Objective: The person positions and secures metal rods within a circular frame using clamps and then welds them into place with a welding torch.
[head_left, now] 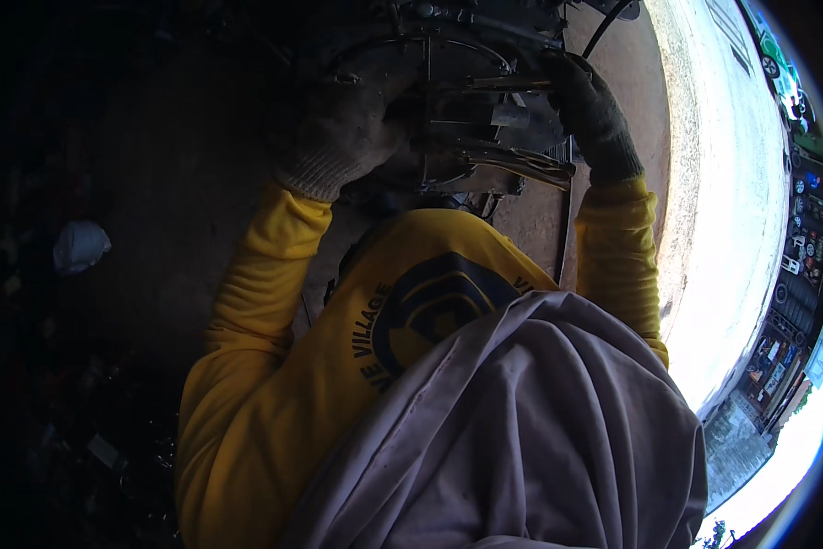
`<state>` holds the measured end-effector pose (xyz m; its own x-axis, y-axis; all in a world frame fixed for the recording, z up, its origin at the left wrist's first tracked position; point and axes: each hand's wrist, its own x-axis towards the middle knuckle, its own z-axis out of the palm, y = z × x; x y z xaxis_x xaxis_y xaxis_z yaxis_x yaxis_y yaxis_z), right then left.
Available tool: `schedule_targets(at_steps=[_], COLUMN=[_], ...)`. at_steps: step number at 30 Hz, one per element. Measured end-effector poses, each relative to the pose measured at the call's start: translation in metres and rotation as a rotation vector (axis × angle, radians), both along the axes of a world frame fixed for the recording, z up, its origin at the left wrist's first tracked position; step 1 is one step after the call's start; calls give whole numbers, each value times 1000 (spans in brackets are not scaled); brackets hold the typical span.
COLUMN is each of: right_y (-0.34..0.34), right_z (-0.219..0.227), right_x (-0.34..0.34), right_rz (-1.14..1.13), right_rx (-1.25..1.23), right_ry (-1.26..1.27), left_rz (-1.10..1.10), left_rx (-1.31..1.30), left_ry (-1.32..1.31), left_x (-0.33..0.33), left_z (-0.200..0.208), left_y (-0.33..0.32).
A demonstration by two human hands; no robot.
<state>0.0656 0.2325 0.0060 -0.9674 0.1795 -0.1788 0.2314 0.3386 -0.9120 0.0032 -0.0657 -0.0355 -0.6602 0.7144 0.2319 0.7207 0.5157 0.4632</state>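
Engine (466, 119) at twelve o'clock, dark and greasy. Gloved left hand (343, 133) pressed on its casing at ten, grip unclear. Gloved right hand (590, 110) at one, curled around a rod (508, 84).

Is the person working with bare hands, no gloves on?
No, both hands wear knit work gloves: the left hand a pale one, the right hand a dark one, both on the dark metal machine.
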Motion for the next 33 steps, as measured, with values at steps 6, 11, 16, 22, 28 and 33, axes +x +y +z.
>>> schedule_targets(at_steps=[6,11,16,22,28,33], right_y=[-4,-5,-2,3,-2,4], right_z=[3,3,0,-10,-2,-16], right_x=[0,0,0,0,1,-2], right_rz=[33,-42,-57,-5,-81,-103], right_rx=[20,31,73,82,-47,31], right_ry=[61,-16,1,73,10,54], left_rz=[59,6,28,-194,-451,-535], left_rx=[67,147,87,-37,-485,-438], left_ry=[-104,-27,-95,-150,-584,-248], left_x=[3,5,3,-16,-48,-53], left_z=[-9,-1,23,35,64,19], left_y=[4,4,10,114,158,174])
